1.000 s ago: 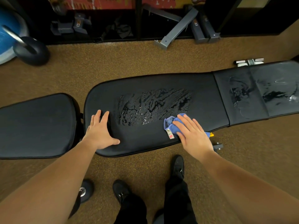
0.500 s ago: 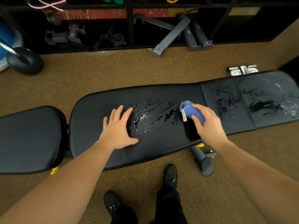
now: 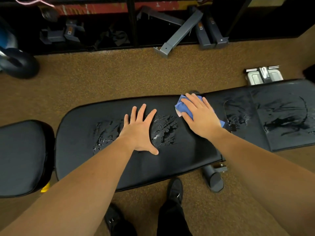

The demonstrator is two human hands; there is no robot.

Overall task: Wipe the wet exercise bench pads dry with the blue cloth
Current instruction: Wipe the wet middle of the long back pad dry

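Note:
The long black bench pad (image 3: 170,164) runs across the middle, with a wet patch (image 3: 163,132) at its centre. My left hand (image 3: 141,130) lies flat on the wet patch, fingers spread. My right hand (image 3: 201,118) presses the blue cloth (image 3: 180,104) onto the pad's far right end, fingers fairly straight over it. Most of the cloth is hidden under the palm. The pad to the right (image 3: 286,116) shows wet streaks and droplets. A third black pad (image 3: 22,157) at the left looks dry.
Brown carpet surrounds the bench. Grey metal beams (image 3: 180,31) lean out of a dark shelf at the back. A dark rounded weight (image 3: 18,63) sits far left, and a chrome fitting (image 3: 263,74) lies behind the right pad. The bench foot (image 3: 213,179) and my shoe (image 3: 175,189) are near the front edge.
My right hand has slid the cloth from the pad's near edge up to its far right end. My left hand has moved right onto the wet patch.

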